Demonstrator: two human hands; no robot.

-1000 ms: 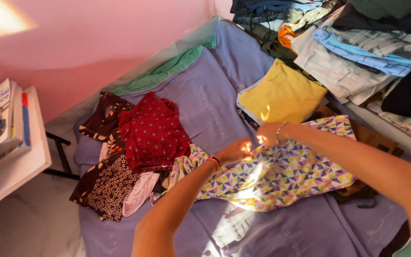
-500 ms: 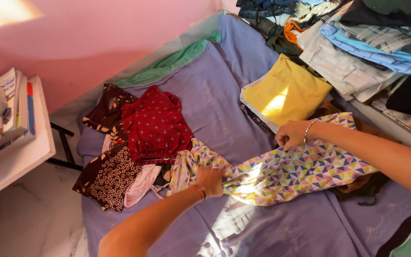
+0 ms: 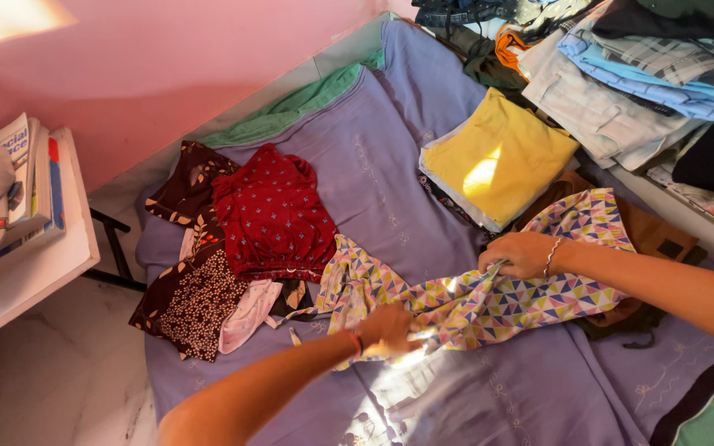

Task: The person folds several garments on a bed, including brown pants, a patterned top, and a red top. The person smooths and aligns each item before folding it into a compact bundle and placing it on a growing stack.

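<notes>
**A:** ok so what's going on with the hands here?

**B:** both are on the patterned cloth, the one with the little multicolour triangles. It's bunched up on the purple bed, near the middle and running off to the right. Left hand has its fingers clamped on the near-left end, right hand has fingers pinched shut on the far edge, so the cloth sits gathered between them.

**A:** what's around it?

**B:** just left of the cloth there's a red top lying on a dark brown floral piece, touching the cloth's left end. Far side of the right hand is a folded yellow garment. Top right is a big clothes pile. Something brown pokes out from under the cloth on the right.

**A:** and far left?

**B:** white counter with stacked books, against a pink wall.
</notes>
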